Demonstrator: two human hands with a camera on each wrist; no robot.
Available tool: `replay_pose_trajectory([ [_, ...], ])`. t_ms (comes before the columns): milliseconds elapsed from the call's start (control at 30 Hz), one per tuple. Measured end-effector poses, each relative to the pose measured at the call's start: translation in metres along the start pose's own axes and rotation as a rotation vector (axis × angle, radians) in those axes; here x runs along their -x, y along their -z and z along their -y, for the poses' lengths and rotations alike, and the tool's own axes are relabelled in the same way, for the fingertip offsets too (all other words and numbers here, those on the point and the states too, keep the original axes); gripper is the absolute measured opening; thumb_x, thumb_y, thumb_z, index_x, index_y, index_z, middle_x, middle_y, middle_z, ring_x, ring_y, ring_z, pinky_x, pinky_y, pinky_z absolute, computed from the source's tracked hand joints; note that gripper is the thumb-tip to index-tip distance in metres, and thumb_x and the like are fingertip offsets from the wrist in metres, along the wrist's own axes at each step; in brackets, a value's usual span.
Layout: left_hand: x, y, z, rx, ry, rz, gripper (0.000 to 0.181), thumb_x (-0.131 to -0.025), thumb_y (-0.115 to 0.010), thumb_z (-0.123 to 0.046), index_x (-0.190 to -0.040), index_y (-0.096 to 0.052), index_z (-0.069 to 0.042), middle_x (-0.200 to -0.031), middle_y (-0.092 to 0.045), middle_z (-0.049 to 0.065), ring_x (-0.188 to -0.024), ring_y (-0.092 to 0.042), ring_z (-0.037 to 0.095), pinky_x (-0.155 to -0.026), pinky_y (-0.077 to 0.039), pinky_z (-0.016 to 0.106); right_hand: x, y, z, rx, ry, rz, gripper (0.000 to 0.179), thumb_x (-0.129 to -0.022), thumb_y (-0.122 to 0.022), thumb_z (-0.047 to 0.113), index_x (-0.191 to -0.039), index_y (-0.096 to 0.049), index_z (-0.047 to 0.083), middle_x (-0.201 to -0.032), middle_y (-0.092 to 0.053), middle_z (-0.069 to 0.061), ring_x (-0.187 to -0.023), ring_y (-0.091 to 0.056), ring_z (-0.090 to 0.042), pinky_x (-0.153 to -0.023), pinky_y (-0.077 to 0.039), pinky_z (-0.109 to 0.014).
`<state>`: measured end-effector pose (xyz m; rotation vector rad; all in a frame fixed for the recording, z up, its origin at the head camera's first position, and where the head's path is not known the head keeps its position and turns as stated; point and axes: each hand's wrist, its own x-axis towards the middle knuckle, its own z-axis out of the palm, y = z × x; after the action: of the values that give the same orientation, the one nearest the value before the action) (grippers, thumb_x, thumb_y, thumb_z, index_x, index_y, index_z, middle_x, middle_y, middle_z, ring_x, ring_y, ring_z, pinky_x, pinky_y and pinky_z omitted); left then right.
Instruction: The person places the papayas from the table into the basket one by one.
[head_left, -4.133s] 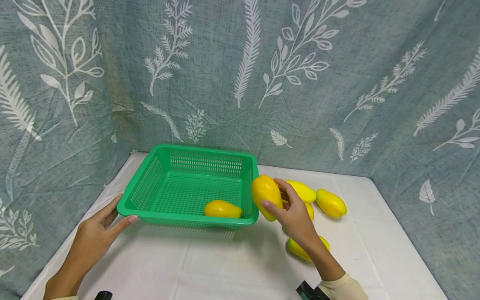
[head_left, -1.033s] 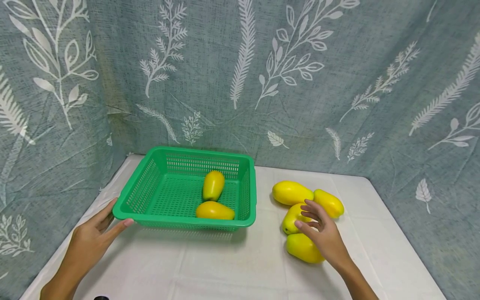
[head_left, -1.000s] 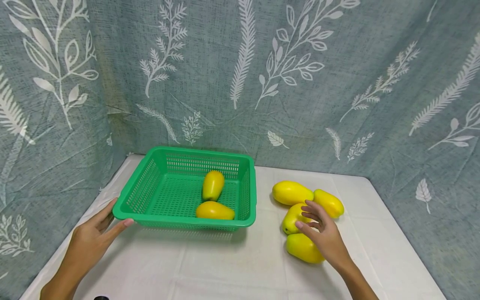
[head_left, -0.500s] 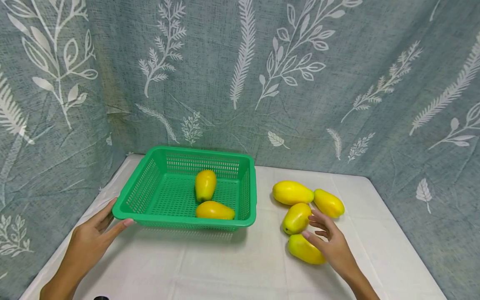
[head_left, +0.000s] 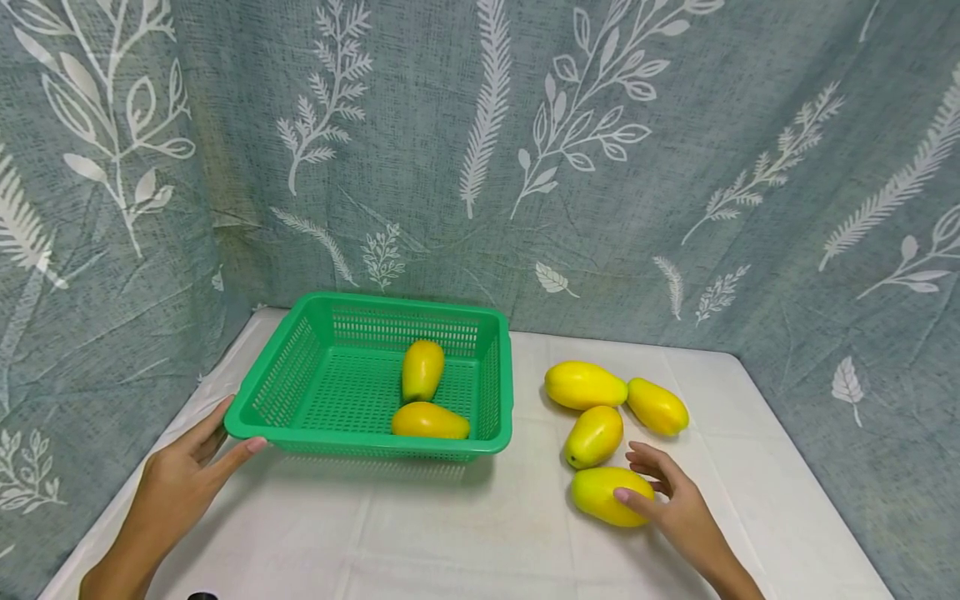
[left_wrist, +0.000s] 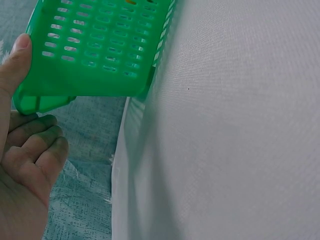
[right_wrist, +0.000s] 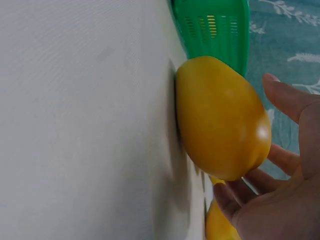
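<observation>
My left hand [head_left: 177, 486] holds the front left corner of a green plastic basket [head_left: 360, 443], thumb on the front rim and fingers at the side. In the left wrist view the thumb lies against the basket wall [left_wrist: 100, 55]. Two yellow mangoes lie inside: one lengthwise [head_left: 423, 369], one crosswise [head_left: 431, 421]. My right hand [head_left: 678, 500] is around the right end of the nearest loose mango [head_left: 609, 496]. In the right wrist view the thumb stands off this mango [right_wrist: 220, 117], while the fingers are under its end; whether they touch it is unclear.
Three more mangoes lie behind that one: a middle mango [head_left: 594, 437], a back mango [head_left: 585, 385] and a right mango [head_left: 657, 407]. A white cloth covers the table [head_left: 435, 533]. A patterned blue-grey curtain [head_left: 450, 167] hangs close behind and at both sides.
A second mango has gone from my right hand into the basket and rocked there. The right hand has then moved right and down to the nearest loose mango. The left hand stays at the corner.
</observation>
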<state>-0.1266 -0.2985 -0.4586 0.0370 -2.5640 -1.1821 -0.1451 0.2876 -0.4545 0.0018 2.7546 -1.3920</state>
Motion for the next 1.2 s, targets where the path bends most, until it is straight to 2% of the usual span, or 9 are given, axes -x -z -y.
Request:
replay_pose_trajectory([
  [200, 0.000, 0.000, 0.000, -0.001, -0.001, 0.003, 0.081, -0.100, -0.079, -0.029, -0.164, -0.037, -0.005, -0.152, -0.048, 0.032, -0.103, -0.034, -0.036, -0.078, -0.037, -0.007, 0.002, 0.001, -0.008, -0.013, -0.039, 0.035, 0.076, -0.093, -0.083, 0.042, -0.157, -0.049, 0.016, -0.153, -0.058, -0.012, -0.141, -0.053, -0.029, -0.107, -0.048, -0.028],
  [567, 0.001, 0.000, 0.002, 0.012, -0.018, -0.002, 0.081, -0.100, -0.078, -0.030, -0.165, -0.036, -0.005, -0.153, -0.047, 0.033, -0.105, -0.034, -0.035, -0.079, -0.039, -0.006, 0.003, -0.003, -0.015, -0.013, -0.058, 0.058, 0.077, -0.091, -0.085, 0.040, -0.156, -0.051, 0.017, -0.157, -0.054, -0.011, -0.137, -0.051, -0.025, -0.102, -0.049, -0.031],
  [900, 0.000, 0.000, 0.005, 0.012, -0.016, 0.001, 0.081, -0.101, -0.077, -0.033, -0.165, -0.036, -0.008, -0.153, -0.049, 0.031, -0.106, -0.036, -0.034, -0.080, -0.038, -0.006, 0.004, -0.005, -0.015, 0.015, -0.086, 0.045, 0.069, -0.090, -0.086, 0.043, -0.149, -0.060, 0.019, -0.151, -0.059, -0.006, -0.125, -0.053, -0.021, -0.099, -0.049, -0.031],
  [1200, 0.000, 0.000, 0.005, 0.012, -0.005, 0.004, 0.081, -0.101, -0.077, -0.033, -0.166, -0.035, -0.008, -0.154, -0.047, 0.030, -0.106, -0.035, -0.034, -0.080, -0.037, -0.007, 0.006, -0.006, -0.016, 0.013, -0.073, 0.022, 0.068, -0.089, -0.087, 0.042, -0.147, -0.061, 0.018, -0.150, -0.060, -0.007, -0.123, -0.055, -0.021, -0.098, -0.050, -0.026],
])
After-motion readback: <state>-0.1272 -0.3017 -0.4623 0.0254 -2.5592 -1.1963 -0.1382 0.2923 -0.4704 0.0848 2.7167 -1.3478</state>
